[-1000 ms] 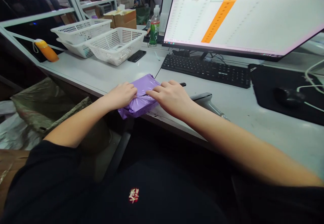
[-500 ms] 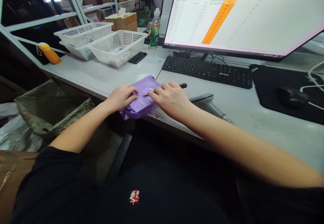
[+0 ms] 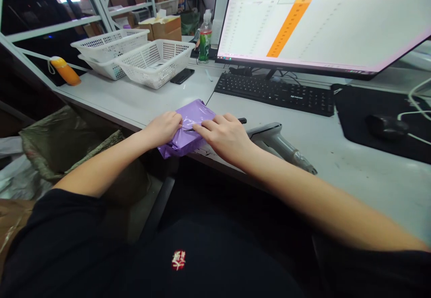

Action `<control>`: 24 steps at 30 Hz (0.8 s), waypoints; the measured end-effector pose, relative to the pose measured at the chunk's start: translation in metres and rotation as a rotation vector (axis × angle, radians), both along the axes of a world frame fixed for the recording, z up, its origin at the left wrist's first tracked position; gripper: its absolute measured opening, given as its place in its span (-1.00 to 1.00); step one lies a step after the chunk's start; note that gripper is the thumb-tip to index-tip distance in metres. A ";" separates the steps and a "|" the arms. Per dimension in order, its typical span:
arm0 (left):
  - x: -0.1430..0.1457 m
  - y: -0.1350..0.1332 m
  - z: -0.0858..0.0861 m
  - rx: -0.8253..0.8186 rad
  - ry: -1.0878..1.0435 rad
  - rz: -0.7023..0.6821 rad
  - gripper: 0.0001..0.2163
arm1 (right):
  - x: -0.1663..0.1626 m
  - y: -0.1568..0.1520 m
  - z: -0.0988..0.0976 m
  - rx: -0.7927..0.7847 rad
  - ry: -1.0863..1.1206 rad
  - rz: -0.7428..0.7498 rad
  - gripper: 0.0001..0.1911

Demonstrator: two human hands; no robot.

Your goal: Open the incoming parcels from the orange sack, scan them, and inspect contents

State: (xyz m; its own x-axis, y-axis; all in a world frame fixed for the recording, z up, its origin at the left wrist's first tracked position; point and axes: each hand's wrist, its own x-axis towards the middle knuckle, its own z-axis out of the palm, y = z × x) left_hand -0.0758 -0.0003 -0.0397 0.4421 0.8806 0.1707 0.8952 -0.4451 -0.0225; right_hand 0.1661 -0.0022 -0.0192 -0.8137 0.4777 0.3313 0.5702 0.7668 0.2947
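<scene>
A purple plastic mailer bag (image 3: 188, 133) lies at the near edge of the grey desk (image 3: 141, 98), partly overhanging it. My left hand (image 3: 164, 127) curls its fingers over the bag's left side and grips it. My right hand (image 3: 226, 136) lies on the bag's right side, fingers together and pressed flat along its fold. A black pen (image 3: 241, 120) pokes out just beyond my right hand. A grey barcode scanner (image 3: 279, 144) lies on the desk right of that hand.
A black keyboard (image 3: 274, 94) and a large lit monitor (image 3: 323, 19) stand behind the bag. A mouse (image 3: 385, 126) rests on a black mat at right. White mesh baskets (image 3: 155, 60), a phone (image 3: 182, 76) and a green bottle (image 3: 204, 37) sit at back left.
Both hands stay on the purple bag. My right hand has slid slightly left along the fold. The view has shifted a little.
</scene>
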 end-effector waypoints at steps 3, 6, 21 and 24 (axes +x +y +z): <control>0.000 -0.002 -0.003 0.011 -0.053 0.048 -0.83 | -0.005 0.001 -0.002 0.027 0.014 0.015 -0.60; -0.001 -0.002 -0.006 0.021 -0.079 0.065 -0.85 | -0.009 0.000 -0.003 0.060 0.015 0.002 -0.60; -0.007 0.006 -0.017 0.021 -0.202 0.140 -0.84 | 0.044 0.034 0.024 -0.085 0.107 -0.370 -0.49; -0.006 0.006 -0.017 0.032 -0.213 0.149 -0.83 | 0.034 0.034 0.026 -0.225 0.065 -0.446 -0.42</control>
